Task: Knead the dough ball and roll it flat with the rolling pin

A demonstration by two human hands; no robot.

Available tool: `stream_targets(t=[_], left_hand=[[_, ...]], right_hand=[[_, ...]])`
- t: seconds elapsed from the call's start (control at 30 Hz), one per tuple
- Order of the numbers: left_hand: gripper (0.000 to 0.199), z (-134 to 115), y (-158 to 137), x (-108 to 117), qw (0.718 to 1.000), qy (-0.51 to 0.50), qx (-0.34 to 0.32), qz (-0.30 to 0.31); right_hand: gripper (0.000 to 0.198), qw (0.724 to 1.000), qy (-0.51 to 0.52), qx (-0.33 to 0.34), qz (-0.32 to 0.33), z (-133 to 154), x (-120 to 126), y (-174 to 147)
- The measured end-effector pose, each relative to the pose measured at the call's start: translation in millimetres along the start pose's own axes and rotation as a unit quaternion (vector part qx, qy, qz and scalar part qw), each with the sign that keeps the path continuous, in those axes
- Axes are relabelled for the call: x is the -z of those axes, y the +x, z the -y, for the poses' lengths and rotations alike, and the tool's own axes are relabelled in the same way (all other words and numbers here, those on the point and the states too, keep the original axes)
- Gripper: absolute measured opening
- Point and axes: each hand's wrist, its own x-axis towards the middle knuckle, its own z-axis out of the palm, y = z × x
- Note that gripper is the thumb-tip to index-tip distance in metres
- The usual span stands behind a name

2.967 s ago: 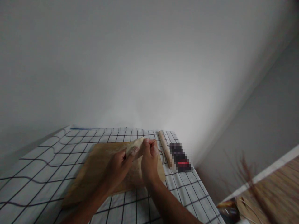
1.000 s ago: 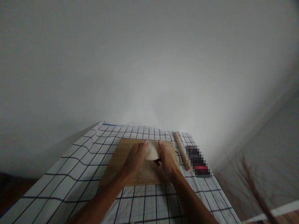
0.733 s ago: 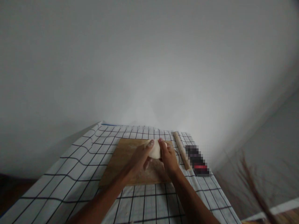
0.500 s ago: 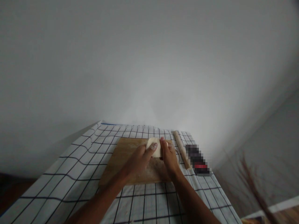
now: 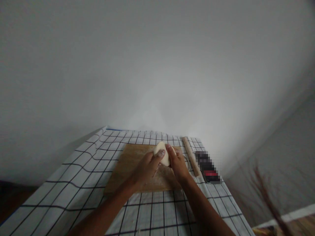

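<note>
Between my two hands is a pale, flattened piece of dough [image 5: 162,147], raised above the far right part of a wooden board [image 5: 128,164]. My left hand [image 5: 150,162] grips its left side, thumb laid across the near face. On the right side, my right hand [image 5: 176,161] pinches the dough with the thumb on top. The fingers behind the dough are mostly hidden. White smears that look like flour mark the board below the hands.
A wooden rolling pin [image 5: 191,155] lies right of the board, beside a pixelated dark and red item [image 5: 208,167]. Partly behind my right hand shows a pale curved rim [image 5: 188,163]. A checked cloth [image 5: 81,186] covers the table; a wall [image 5: 157,72] rises behind. Dry branches [image 5: 267,195] stand at right.
The dough has tilted and turned between my hands, its upper edge now leaning left. My right thumb has shifted slightly left over it. Both hands keep their hold.
</note>
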Motion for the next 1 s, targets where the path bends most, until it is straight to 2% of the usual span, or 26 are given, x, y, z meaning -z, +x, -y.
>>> stream_targets(t=[0.07,0.23,0.3,0.4,0.47,0.53,0.6,0.67,0.77,0.83,0.93,1.0], left_hand=[[0.049,-2,-2,1,1.000,-0.009,0.014,-0.013],[0.047,-5,0,8,0.999,-0.041,0.017,0.031],[0.053,-3,2,7,0.999,-0.034,0.014,0.034],[0.062,0,2,1,1.000,-0.009,-0.003,0.026],[0.061,-2,0,-4,1.000,-0.016,-0.015,0.011],[0.054,-6,-3,-5,0.999,-0.036,-0.019,-0.022],[0.049,-10,-5,-4,0.998,-0.044,-0.014,-0.047],[0.049,-11,-5,0,0.998,-0.034,-0.005,-0.043],[0.049,-8,-3,3,1.000,-0.017,0.009,-0.008],[0.054,-5,-1,3,1.000,-0.005,-0.001,0.004],[0.064,-3,0,-1,1.000,0.014,-0.014,0.015],[0.062,-4,0,-2,1.000,0.014,-0.002,0.004]], right_hand=[[0.052,1.000,-0.004,-0.019,0.019,0,3,0],[0.055,0.991,-0.009,-0.076,0.114,9,12,-4],[0.051,0.993,-0.010,-0.062,0.096,10,9,-6],[0.050,0.999,-0.001,-0.021,0.031,5,-1,-7],[0.052,1.000,0.005,-0.021,0.006,0,-6,-6],[0.055,0.999,0.009,-0.031,0.014,-3,-6,-5],[0.060,0.998,0.023,-0.041,0.050,-4,-1,-4],[0.063,0.994,0.049,-0.052,0.088,-2,6,-3],[0.057,0.989,0.050,-0.078,0.114,1,13,-2],[0.052,0.990,0.036,-0.077,0.109,3,11,-3],[0.052,0.996,0.018,-0.037,0.073,2,2,-5],[0.055,0.998,-0.008,-0.021,0.054,1,-1,-5]])
